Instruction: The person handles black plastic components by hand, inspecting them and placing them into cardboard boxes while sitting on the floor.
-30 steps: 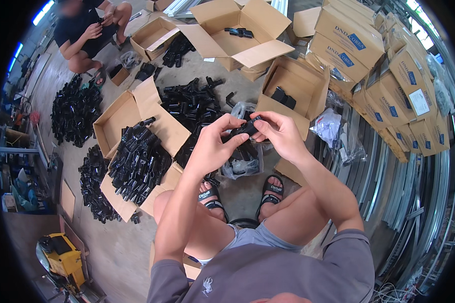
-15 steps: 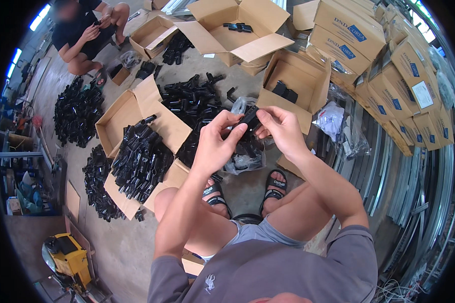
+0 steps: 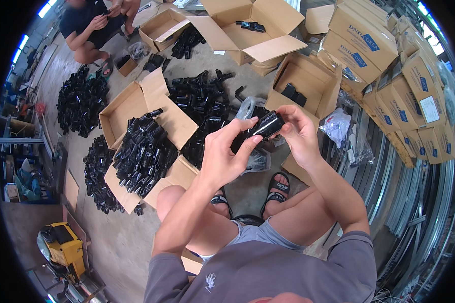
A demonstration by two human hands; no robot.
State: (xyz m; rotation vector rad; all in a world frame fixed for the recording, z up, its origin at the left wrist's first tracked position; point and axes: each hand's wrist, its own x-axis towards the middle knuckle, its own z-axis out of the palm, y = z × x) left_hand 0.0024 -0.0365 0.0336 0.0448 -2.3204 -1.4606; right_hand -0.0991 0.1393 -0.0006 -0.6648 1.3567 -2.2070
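Note:
Both hands are raised in front of me around a glossy black plastic fitting (image 3: 271, 124) with a rounded side. My left hand (image 3: 223, 155) pinches its left end between thumb and fingers. My right hand (image 3: 301, 136) grips the right end, the fingertips partly hidden behind it. Below the fitting lies a clear plastic bag (image 3: 258, 160) with dark contents that I cannot make out. Just left of my left hand, a large pile of black fittings (image 3: 199, 103) covers the floor.
An open carton (image 3: 120, 108) at left has fittings heaped over its flaps. More cartons stand ahead (image 3: 232, 38) and at right (image 3: 318, 76), each with black pieces inside. Stacked boxes (image 3: 361, 43) and metal profiles (image 3: 389, 187) line the right. Another person (image 3: 93, 30) squats at far left.
The fitting has been turned in my hands and now shows its glossy rounded side. Both hands have moved slightly right. The whole view has shifted a little.

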